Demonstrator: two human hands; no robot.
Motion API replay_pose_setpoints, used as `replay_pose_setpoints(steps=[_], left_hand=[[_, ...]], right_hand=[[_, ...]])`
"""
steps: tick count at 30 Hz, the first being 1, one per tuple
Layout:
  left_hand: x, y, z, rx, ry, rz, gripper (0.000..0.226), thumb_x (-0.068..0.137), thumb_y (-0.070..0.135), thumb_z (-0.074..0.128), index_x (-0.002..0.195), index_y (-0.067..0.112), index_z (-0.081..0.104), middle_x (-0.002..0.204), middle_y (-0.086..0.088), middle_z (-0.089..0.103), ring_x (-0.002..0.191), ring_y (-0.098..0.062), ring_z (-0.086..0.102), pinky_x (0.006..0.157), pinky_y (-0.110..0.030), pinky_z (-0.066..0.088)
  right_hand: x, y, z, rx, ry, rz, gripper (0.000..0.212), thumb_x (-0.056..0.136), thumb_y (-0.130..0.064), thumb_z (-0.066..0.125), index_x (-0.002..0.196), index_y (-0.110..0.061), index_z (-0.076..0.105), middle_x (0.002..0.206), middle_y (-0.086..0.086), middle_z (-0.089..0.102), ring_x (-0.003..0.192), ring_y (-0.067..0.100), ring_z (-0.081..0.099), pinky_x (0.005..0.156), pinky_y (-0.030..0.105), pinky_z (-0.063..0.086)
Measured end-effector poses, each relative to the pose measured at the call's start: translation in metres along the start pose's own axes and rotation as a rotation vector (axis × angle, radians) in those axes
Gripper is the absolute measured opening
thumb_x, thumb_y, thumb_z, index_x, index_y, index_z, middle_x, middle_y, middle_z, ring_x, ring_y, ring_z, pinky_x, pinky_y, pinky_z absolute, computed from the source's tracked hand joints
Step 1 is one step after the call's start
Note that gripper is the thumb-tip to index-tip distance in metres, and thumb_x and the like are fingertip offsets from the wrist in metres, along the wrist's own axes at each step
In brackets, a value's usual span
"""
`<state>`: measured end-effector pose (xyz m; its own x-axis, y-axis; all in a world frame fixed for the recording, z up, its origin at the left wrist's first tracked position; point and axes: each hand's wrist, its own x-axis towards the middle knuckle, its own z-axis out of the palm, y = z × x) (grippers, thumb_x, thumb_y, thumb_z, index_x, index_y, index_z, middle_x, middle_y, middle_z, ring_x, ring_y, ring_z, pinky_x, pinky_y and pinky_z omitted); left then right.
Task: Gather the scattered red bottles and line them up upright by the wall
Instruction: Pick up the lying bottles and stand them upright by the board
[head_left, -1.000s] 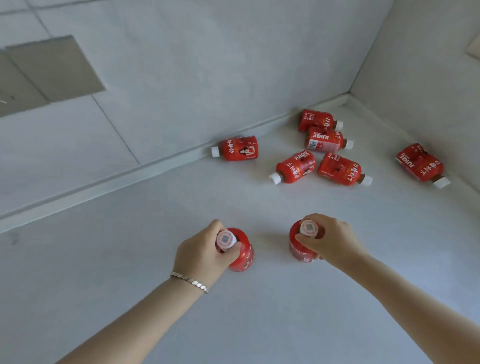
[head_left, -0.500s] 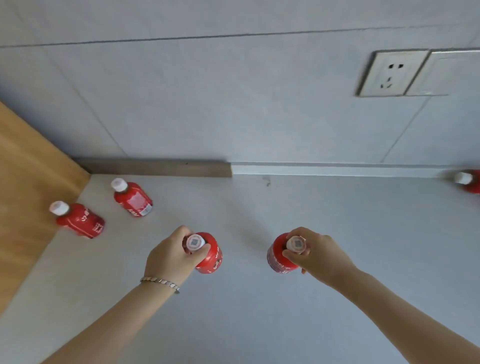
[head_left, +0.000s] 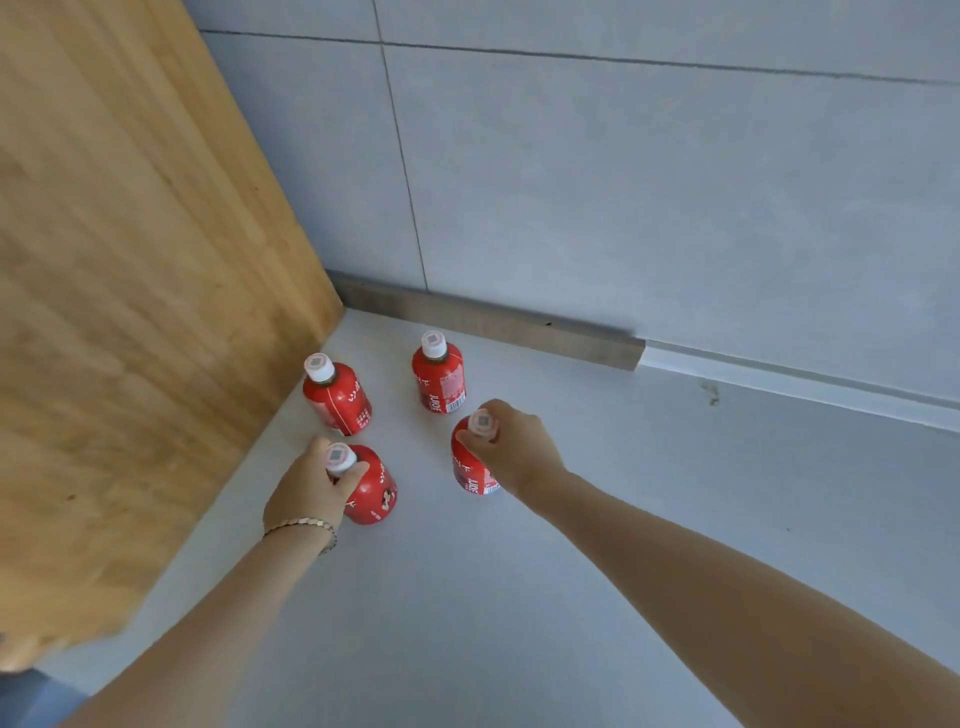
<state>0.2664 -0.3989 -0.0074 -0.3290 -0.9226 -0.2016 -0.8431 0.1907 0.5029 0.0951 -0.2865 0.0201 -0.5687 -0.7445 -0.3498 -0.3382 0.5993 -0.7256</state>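
Observation:
Two red juice bottles with white caps stand upright near the corner, one (head_left: 338, 397) beside the wooden panel and one (head_left: 439, 382) closer to the grey wall. My left hand (head_left: 306, 488) grips the cap and neck of a third red bottle (head_left: 375, 491), which is upright in front of the left one. My right hand (head_left: 511, 447) holds a fourth red bottle (head_left: 470, 470) by its cap, upright, in front of the right one. I cannot tell whether the two held bottles touch the floor.
A wooden panel (head_left: 130, 291) rises on the left and meets the grey tiled wall (head_left: 649, 182) at a corner. A brown skirting strip (head_left: 493, 325) runs along the wall's foot. The pale grey floor (head_left: 675, 493) stretches to the right.
The view has swung left, from the scattered bottles to the corner by the wooden panel. Both hands have carried their bottles there, just in front of the two standing ones.

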Motion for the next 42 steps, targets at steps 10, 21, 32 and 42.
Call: replay_pose_setpoints(steps=[10, 21, 32, 42], left_hand=[[-0.067, 0.009, 0.019, -0.156, -0.086, 0.053, 0.042, 0.088, 0.009, 0.054, 0.128, 0.015, 0.045, 0.104, -0.008, 0.062, 0.098, -0.03, 0.063, 0.08, -0.032, 0.047], [-0.118, 0.146, 0.136, 0.372, -0.781, 0.533, 0.01, 0.091, 0.019, 0.041, 0.088, 0.027, 0.047, 0.093, 0.006, 0.051, 0.087, -0.013, 0.049, 0.076, -0.021, 0.037], [-0.272, 0.37, 0.306, 0.534, -0.84, 0.782, 0.006, 0.09, 0.019, 0.045, 0.087, 0.023, 0.049, 0.1, 0.002, 0.057, 0.089, -0.015, 0.052, 0.079, -0.024, 0.042], [-0.416, 0.53, 0.441, 0.419, -0.865, 0.729, 0.013, 0.087, 0.014, 0.044, 0.087, 0.02, 0.055, 0.072, 0.007, 0.055, 0.083, -0.021, 0.055, 0.059, -0.021, 0.037]], right_hand=[[0.018, 0.001, 0.019, -0.322, -0.13, -0.027, 0.041, 0.091, -0.029, 0.051, 0.128, -0.012, 0.044, 0.12, 0.012, 0.061, 0.107, 0.029, 0.06, 0.08, 0.033, 0.046], [-0.109, 0.218, -0.14, -0.422, -0.226, 0.478, 0.045, 0.091, -0.03, 0.046, 0.134, -0.017, 0.045, 0.131, 0.005, 0.057, 0.12, 0.021, 0.055, 0.093, 0.03, 0.042], [-0.285, 0.463, -0.346, -0.394, -0.018, 0.722, 0.042, 0.094, -0.029, 0.044, 0.134, -0.015, 0.045, 0.144, 0.001, 0.043, 0.134, 0.019, 0.039, 0.105, 0.03, 0.035], [-0.362, 0.613, -0.499, -0.378, 0.067, 0.75, 0.04, 0.095, -0.033, 0.042, 0.133, -0.019, 0.046, 0.14, 0.001, 0.047, 0.128, 0.021, 0.045, 0.1, 0.031, 0.039]])
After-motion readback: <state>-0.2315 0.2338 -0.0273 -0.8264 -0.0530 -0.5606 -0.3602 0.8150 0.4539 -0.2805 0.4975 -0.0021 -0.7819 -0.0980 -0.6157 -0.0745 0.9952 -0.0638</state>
